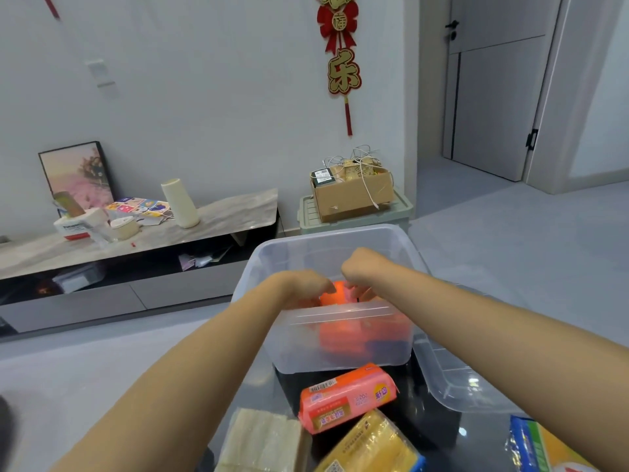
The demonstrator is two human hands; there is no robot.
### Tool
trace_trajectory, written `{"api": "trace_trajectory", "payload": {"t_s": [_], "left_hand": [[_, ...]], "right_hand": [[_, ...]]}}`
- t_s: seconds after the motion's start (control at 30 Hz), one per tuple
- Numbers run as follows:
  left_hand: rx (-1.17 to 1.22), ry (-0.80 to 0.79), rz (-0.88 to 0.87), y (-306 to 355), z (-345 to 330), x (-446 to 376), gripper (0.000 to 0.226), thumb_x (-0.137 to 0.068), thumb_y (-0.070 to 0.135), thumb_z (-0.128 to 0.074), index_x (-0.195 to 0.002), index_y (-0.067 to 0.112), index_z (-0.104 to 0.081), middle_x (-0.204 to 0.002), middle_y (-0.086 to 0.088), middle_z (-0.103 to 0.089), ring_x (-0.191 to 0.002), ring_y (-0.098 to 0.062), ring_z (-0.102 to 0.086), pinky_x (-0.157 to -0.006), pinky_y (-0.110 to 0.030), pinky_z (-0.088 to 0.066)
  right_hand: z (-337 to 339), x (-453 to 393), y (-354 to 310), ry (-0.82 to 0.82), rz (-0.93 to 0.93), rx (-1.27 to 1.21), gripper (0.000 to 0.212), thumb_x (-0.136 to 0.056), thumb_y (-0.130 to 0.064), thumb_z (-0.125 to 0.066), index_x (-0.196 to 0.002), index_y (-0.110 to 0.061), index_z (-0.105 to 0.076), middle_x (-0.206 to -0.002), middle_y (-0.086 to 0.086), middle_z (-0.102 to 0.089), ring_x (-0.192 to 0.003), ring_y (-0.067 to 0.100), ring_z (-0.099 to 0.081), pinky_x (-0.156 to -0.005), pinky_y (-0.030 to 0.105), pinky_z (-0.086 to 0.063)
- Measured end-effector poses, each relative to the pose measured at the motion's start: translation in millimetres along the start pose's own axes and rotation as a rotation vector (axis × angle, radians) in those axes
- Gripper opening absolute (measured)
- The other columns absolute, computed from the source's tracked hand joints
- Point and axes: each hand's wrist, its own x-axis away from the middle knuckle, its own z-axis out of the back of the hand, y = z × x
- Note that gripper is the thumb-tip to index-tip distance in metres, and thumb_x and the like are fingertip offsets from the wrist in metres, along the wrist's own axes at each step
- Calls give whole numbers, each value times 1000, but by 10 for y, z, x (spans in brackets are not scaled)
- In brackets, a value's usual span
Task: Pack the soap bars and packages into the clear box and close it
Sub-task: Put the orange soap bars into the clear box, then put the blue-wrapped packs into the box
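Hands [299,287] [360,269] pinch orange pkg [343,294] (inside clear box [340,352]).

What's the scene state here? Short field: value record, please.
container: clear plastic box, open, on dark table
lid: clear plastic lid, off, lying right of the box
hands: left hand and right hand both inside the box, on an orange package
unpacked: pink soap package, yellow soap package, pale beige soap bars, blue-and-green package
grip: fingers partly hidden, cannot tell
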Motion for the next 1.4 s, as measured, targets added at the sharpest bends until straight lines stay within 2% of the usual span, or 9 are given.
{"api": "trace_trajectory", "payload": {"t_s": [0.17, 0.43, 0.53, 0.67, 0.83, 0.93, 1.17, 1.27, 1.4], "left_hand": [[38, 284, -280, 46, -61, 293, 37, -94, 19, -40, -126, 8, -54, -104, -8, -57, -93, -22, -57, -82, -34, -47], [97, 710, -596, -69, -483, 1049, 37, -85, 7, -44, -114, 11, -66, -118, -5, -68, -103, -16, -62, -84, -22, -43], [99, 706, -609, -150, -758, 1221, 33, -82, 7, -47, -103, 14, -71, -104, 0, -72, -83, -9, -59, -74, -20, -42], [114, 587, -601, -281, -1188, 1304, 30, -82, 8, -48, -101, 17, -70, -95, 6, -68, -70, 7, -54, -62, -4, -38], [-96, 508, -479, -435, -1717, 1380, 31, -84, 19, -49, -108, 22, -67, -115, 4, -67, -100, -12, -60, -85, -25, -45], [-315, 459, -314, -525, -1932, 1381, 38, -85, 26, -49, -121, 24, -59, -131, -6, -52, -121, -26, -47, -101, -41, -38], [-485, 532, -201, -675, -2056, 1319, 55, -84, 42, -58, -134, 28, -39, -134, -10, -43, -123, -31, -42, -99, -43, -38], [-513, 525, -208, -723, -2004, 1277, 63, -83, 47, -58, -138, 31, -34, -134, -9, -50, -123, -29, -46, -99, -42, -37], [-416, 515, -245, -777, -1982, 1256, 66, -79, 49, -61, -139, 35, -35, -134, -5, -52, -123, -28, -46, -99, -43, -40]], "right_hand": [[132, 243, 58, 78, 173, -35, 37, -90, -1, -40, -121, -2, -60, -118, 23, -65, -105, 38, -65, -94, 46, -52], [240, 1048, 420, 306, 513, -5, 33, -88, -11, -51, -118, -16, -64, -114, 4, -70, -100, 15, -64, -83, 21, -46], [192, 1344, 631, 303, 531, 10, 32, -87, -11, -53, -116, -18, -66, -111, -1, -71, -91, 7, -60, -73, 10, -43], [83, 1601, 977, 253, 490, 38, 32, -87, -10, -55, -116, -18, -66, -115, -2, -70, -96, 4, -59, -83, 15, -41], [-98, 1806, 1621, 251, 296, 152, 33, -85, -16, -55, -116, -18, -65, -120, 1, -68, -108, 15, -60, -91, 22, -44], [-208, 1885, 1976, 314, 235, 345, 40, -83, -24, -57, -123, -23, -61, -126, -1, -64, -120, 21, -54, -99, 31, -41], [-400, 1945, 2347, 378, 199, 423, 60, -85, -36, -55, -140, -19, -40, -150, 1, -34, -141, 18, -23, -115, 31, -14], [-438, 1986, 2348, 460, 73, 497, 71, -80, -49, -52, -143, -23, -31, -154, 2, -26, -143, 25, -16, -114, 40, -17], [-465, 2005, 2302, 406, 50, 399, 73, -79, -41, -54, -144, -21, -28, -156, -2, -21, -141, 30, -10, -105, 44, -32]]}}
